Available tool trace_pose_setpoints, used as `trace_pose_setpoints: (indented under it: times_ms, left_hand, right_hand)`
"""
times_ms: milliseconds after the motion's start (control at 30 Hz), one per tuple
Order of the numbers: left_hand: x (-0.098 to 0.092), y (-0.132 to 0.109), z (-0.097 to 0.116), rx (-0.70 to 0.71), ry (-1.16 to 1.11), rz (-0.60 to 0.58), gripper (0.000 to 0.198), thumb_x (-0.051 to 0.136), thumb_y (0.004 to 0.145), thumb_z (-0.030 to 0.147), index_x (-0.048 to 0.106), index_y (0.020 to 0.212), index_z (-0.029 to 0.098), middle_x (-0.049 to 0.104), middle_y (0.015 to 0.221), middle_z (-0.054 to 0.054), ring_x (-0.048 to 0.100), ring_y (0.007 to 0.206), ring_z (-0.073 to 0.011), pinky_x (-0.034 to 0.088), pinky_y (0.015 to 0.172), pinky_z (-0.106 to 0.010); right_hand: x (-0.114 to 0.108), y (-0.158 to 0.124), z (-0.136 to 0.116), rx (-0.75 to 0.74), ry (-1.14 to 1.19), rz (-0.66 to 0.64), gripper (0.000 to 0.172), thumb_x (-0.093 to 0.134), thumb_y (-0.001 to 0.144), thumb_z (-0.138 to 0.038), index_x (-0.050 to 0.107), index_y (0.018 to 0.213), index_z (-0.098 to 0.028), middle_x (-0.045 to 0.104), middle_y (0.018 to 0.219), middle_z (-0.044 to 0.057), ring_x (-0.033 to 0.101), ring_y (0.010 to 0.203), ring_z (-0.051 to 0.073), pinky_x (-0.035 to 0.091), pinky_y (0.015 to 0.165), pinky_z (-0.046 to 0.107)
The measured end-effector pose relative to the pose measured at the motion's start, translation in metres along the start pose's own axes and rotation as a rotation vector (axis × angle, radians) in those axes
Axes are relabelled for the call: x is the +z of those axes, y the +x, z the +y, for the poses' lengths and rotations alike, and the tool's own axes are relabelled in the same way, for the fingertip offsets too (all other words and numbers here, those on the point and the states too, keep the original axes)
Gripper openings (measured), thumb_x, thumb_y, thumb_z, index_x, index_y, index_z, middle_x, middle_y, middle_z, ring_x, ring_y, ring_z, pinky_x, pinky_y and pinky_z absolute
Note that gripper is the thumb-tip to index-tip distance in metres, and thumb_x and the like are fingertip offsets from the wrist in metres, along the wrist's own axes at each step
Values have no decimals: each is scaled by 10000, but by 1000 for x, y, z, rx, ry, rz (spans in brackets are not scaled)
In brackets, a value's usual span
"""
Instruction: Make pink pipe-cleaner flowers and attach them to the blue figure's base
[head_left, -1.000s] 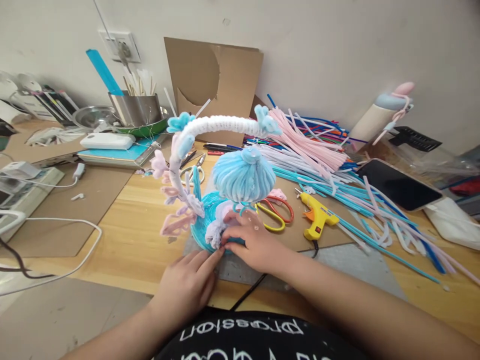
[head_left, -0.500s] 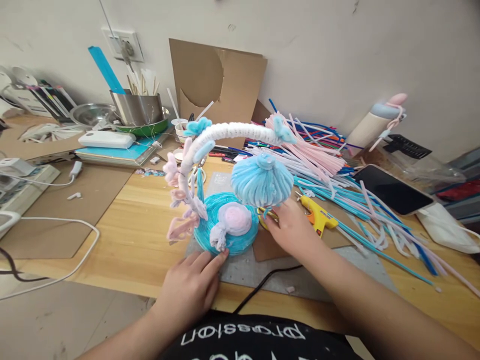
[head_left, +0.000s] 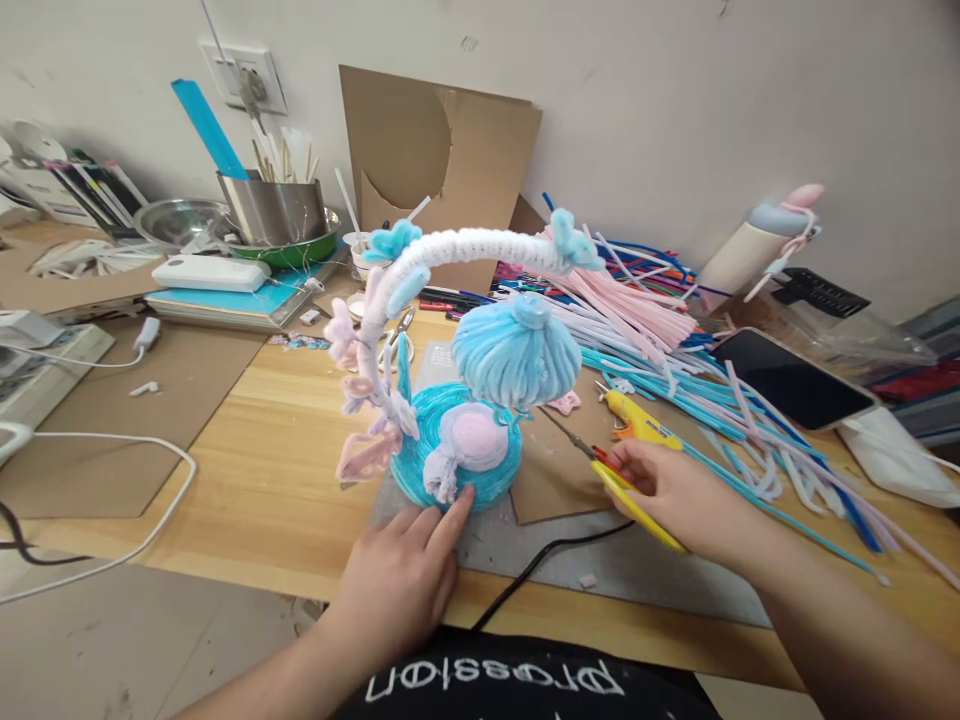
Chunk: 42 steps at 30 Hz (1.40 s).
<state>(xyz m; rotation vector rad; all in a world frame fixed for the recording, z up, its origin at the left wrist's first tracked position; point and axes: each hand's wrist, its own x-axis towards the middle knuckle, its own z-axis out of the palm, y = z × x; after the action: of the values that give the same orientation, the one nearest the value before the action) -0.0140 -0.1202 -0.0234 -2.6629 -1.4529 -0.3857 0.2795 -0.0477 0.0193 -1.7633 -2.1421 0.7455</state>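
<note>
Right hand [head_left: 679, 492] has seemingly taken up one pair of scissors [head_left: 613, 472].

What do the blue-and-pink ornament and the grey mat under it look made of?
Ornament: fuzzy pipe cleaners, coiled and wound; ridged furry strands show, like the loose stems behind. Grey mat: matte, speckled, probably felt or board; cannot tell which.

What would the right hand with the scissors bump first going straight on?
Probably the round turquoise pipe-cleaner base, or the fluffy blue dome above it; the yellow-handled scissors aim there, depth unclear.
</note>
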Motion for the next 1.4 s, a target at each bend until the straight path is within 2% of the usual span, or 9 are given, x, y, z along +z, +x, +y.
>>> trace_pose_setpoints:
  times_ms: [67,133,300,400,533,800,1100,1400]
  left_hand:
    - [1,0,1,10,-38,3,494,428,841,151,403,1334,127,623,755,-53,614,668,-226,532,522,-359]
    - [1,-2,0,29,-71,1,470,426,848,147,422,1318,143,620,765,-51,616,682,-226,533,530,-361]
    - [2,-6,-3,74,-88,51,417,435,861,152,462,1277,135,600,743,-43,599,652,-216,515,505,-354]
    - [3,-6,-2,47,-74,100,404,439,868,157,473,1269,123,573,695,-25,575,608,-198,505,498,-343]
    - [4,-8,-2,45,-62,107,416,446,869,157,470,1283,125,561,683,-18,563,604,-183,497,513,-324]
    - [6,-9,-5,57,-76,86,451,466,862,162,449,1311,121,558,687,-21,547,599,-179,482,514,-318]
    - [7,-9,-4,57,-74,80,446,464,861,170,452,1302,100,550,674,-18,543,593,-184,479,504,-328]
    - [7,-9,-4,39,-86,84,439,467,854,164,467,1289,106,567,691,-26,556,620,-187,485,524,-325]
  right_hand:
    - [4,-14,2,33,131,-94,157,567,786,-358,563,743,-207,639,688,13,620,624,167,476,558,263]
    - [8,-24,-3,32,139,-157,171,548,810,-379,561,819,-209,652,765,27,634,671,177,491,594,278]
    - [10,-28,-15,-139,-223,-123,308,643,744,-417,543,943,-205,623,951,67,604,840,233,470,703,350]
    - [11,-20,-21,-221,-338,-124,264,626,762,-397,535,921,-207,600,930,54,588,841,229,450,694,347]
    - [21,-11,-28,-297,-396,-120,202,638,755,-338,539,889,-223,593,881,27,586,802,212,438,659,326]
    - [35,-5,-26,-406,-500,-68,305,716,707,-357,534,909,-217,607,909,26,605,803,221,459,642,329]
    - [42,-6,-22,-426,-553,-56,287,730,708,-331,507,853,-223,601,870,-4,618,745,194,429,557,289]
    - [39,-5,-23,-450,-560,-57,218,678,750,-325,523,860,-219,619,869,16,626,764,196,430,559,280]
